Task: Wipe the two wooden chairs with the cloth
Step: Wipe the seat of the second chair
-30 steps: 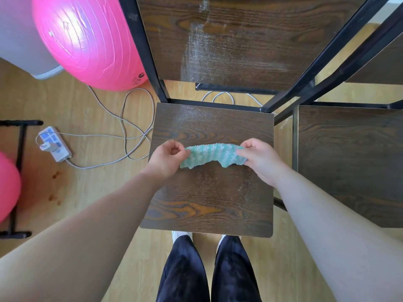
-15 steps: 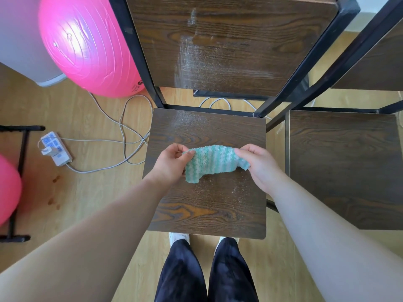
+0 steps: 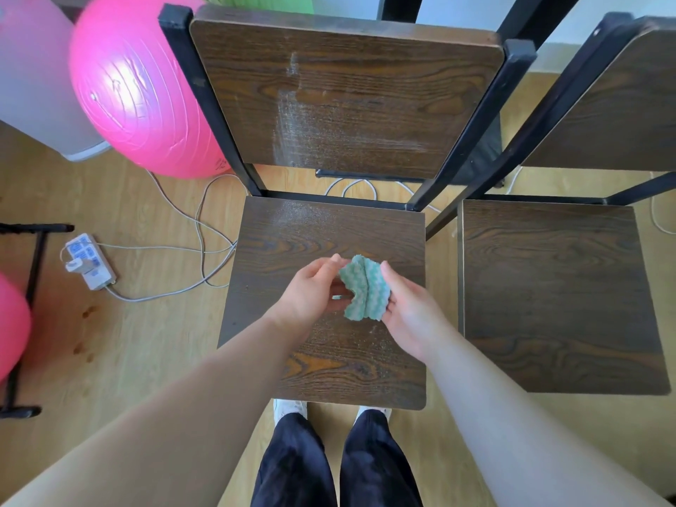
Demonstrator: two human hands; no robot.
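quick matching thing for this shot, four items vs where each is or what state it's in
1 cloth
2 ball
3 power strip
4 right chair

A on the floor, left
B at the right, untouched
C held by left hand and right hand
D pink, upper left

Pairs: 1-C, 2-D, 3-A, 4-B

Home room: light wood-plank floor (image 3: 128, 342), big glossy pink exercise ball (image 3: 139, 89), white power strip (image 3: 89, 260) with loose grey cables (image 3: 197, 228).

Left hand (image 3: 311, 292) and right hand (image 3: 411, 311) sit close together out front, each pinching the cloth (image 3: 364, 289)
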